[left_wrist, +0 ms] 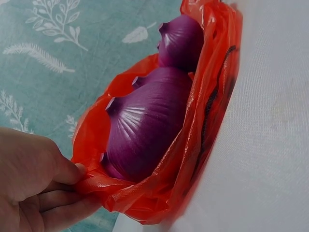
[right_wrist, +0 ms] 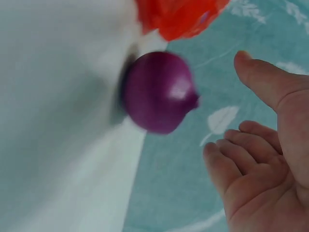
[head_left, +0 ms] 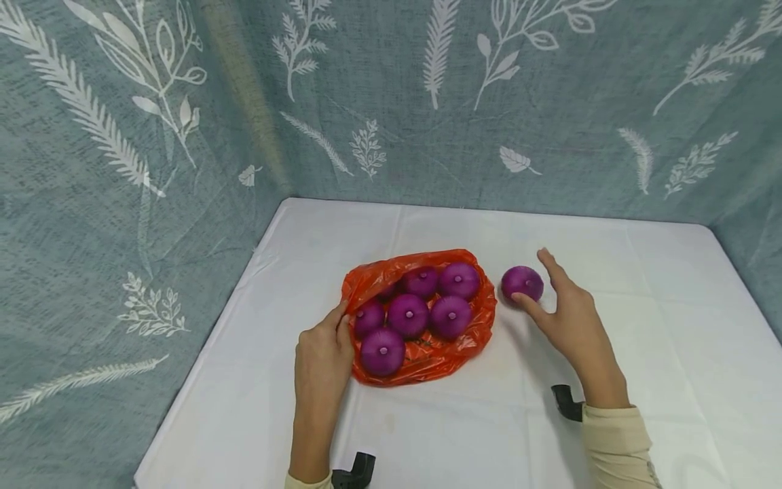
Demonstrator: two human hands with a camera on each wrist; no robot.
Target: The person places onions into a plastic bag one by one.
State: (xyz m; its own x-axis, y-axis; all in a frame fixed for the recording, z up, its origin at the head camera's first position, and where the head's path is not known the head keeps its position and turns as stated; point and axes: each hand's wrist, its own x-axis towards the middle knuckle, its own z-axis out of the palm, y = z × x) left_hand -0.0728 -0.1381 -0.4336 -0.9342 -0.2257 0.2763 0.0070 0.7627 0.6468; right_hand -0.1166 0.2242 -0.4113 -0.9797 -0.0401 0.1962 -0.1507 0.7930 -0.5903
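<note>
A red plastic bag (head_left: 421, 370) lies on its base with its mouth spread wide, several purple onions (head_left: 408, 316) inside. My left hand (head_left: 324, 360) pinches the bag's left rim between thumb and fingers; the left wrist view shows that grip on the film (left_wrist: 120, 193) beside a large onion (left_wrist: 145, 125). To the right of the bag a single onion (head_left: 522, 282) sits on the table. My right hand (head_left: 571, 316) hovers by it, thumb and fingers spread apart; the right wrist view shows a gap between the hand (right_wrist: 260, 164) and the onion (right_wrist: 159, 92).
A white cloth covers the table (head_left: 672, 305). Behind and to the left hangs a blue-green curtain (head_left: 379, 68) with white leaf prints. Black curved pieces (head_left: 567, 402) stick out at both wrists.
</note>
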